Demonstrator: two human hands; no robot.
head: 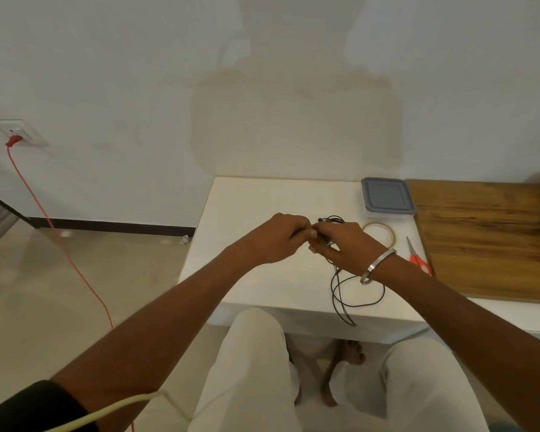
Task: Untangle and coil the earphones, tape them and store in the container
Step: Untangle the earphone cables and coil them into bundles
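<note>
We are at the first step, untangling. Our left hand [282, 238] and right hand [340, 244] meet over the middle of the white worktop [247, 275], each with its fingers curled and pinching the black earphones [340, 288] where the cord bunches between them. A small knot of loops shows just beyond the right hand, toward the far edge, and the rest of the cord trails in loose curves back to the near edge, where its end hangs just over the lip. Nothing is coiled yet, so we judge the task barely begun.

The tape [379, 233] lies flat just right of our right hand, the scissors [418, 255] beside it near the right edge, and the container [387, 196] sits at the far right corner with its grey lid on. None of these is touched.

The next move, as we see it, calls for drawing the hands apart gently to open the knot and working the loops free one at a time without pulling tight. The trailing end may slip off the near edge and drag; we should gather it in before coiling.
</note>
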